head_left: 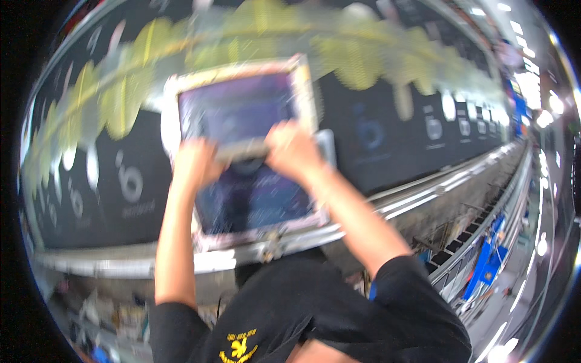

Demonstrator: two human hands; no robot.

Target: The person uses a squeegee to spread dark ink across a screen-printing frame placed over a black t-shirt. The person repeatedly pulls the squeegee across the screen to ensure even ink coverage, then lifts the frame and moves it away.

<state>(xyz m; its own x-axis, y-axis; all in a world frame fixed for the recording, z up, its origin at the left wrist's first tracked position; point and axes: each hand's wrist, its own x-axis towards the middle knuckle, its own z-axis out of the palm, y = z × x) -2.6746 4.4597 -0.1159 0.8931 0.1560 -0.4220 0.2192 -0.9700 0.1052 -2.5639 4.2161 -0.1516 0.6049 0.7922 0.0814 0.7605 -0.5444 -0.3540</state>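
Centre of picture: bar [245,150] across screen [263,196], left hand [196,160] closed round one end, right hand [292,148] round other, likely to keep it level. Screen flat on dark table [393,163], lower edge by rail [215,261], perhaps for alignment.

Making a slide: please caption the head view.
Left hand and right hand grip a bar over a framed panel above a dark surface.
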